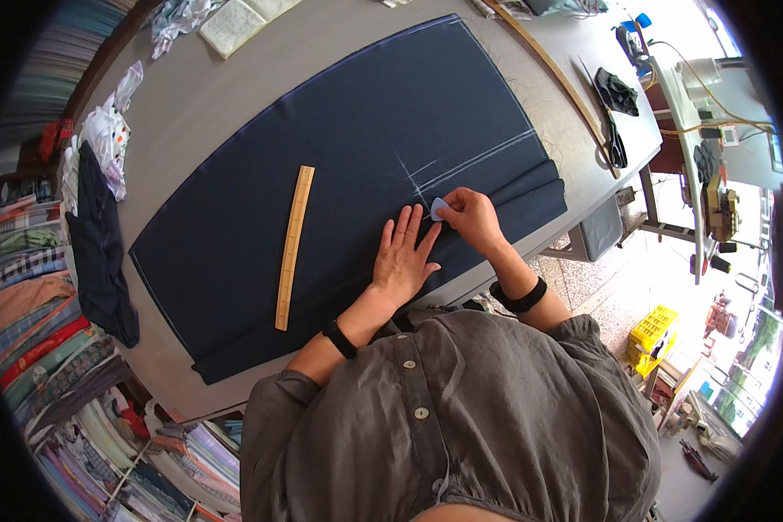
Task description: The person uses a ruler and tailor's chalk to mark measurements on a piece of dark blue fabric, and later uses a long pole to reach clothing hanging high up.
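Note:
Dark navy fabric (339,130) lies spread over the table, with white chalk lines crossing on it. My right hand (473,218) pinches a pale blue piece of tailor's chalk (439,209) against the cloth, close to the near end of the chalk lines. Palm down on the fabric, my left hand (401,258) has its fingers spread, the index fingertip close to the chalk. To the left of it a short wooden ruler (293,248) rests on the cloth, touched by neither hand. Folds of the fabric run under and beside my hands along the near edge.
Black-handled scissors (614,140) and a long wooden strip (554,81) lie on the grey table (189,150) at the right. An open notebook (235,26) is at the far side. Crumpled dark cloth (101,254) lies left, beside shelves of folded fabrics (32,274). A yellow crate (652,339) stands right.

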Available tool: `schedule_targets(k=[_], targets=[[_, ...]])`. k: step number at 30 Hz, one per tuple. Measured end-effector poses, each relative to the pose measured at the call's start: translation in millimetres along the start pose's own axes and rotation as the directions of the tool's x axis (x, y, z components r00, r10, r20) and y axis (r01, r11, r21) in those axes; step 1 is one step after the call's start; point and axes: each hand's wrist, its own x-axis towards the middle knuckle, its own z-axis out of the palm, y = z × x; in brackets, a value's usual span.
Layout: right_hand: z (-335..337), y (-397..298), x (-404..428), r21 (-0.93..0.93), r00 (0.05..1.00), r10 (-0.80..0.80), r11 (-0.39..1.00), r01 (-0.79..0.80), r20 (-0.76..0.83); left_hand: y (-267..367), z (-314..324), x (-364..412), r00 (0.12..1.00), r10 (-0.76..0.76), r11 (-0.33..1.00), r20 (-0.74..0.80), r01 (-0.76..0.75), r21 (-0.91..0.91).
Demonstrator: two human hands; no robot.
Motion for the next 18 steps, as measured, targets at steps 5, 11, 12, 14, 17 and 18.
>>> schedule_targets(k=[5, 11, 12, 14, 17, 18], targets=[[1.2, 1.9, 1.3, -0.018, 1.000, -0.012, 1.000, 0.011, -0.012, 0.2, -1.3, -0.2, 1.000, 0.003, 1.000, 0.007, -0.003, 0.013], [2.1, -3.2, 0.3, -0.037, 0.999, 0.003, 0.999, -0.005, -0.034, 0.1, -1.3, 0.0, 1.000, -0.001, 0.999, 0.003, 0.001, 0.034], [2.4, -3.1, 0.4, -0.038, 0.999, 0.003, 0.999, -0.005, -0.034, 0.2, -1.8, 0.0, 1.000, -0.001, 0.999, 0.006, 0.000, 0.041], [3.6, -1.5, 1.1, -0.029, 0.998, 0.027, 0.999, -0.029, -0.049, 0.2, -1.9, -0.1, 1.000, -0.001, 0.999, 0.009, 0.000, 0.047], [6.7, 2.7, 2.8, 0.086, 0.996, 0.069, 0.994, -0.064, -0.063, -0.5, -0.6, 0.3, 1.000, 0.003, 0.999, 0.002, -0.003, 0.037], [8.0, 4.4, 3.7, 0.087, 0.996, 0.069, 0.994, -0.063, -0.064, -0.8, 0.1, 0.4, 1.000, 0.006, 0.999, -0.008, -0.005, 0.037]])
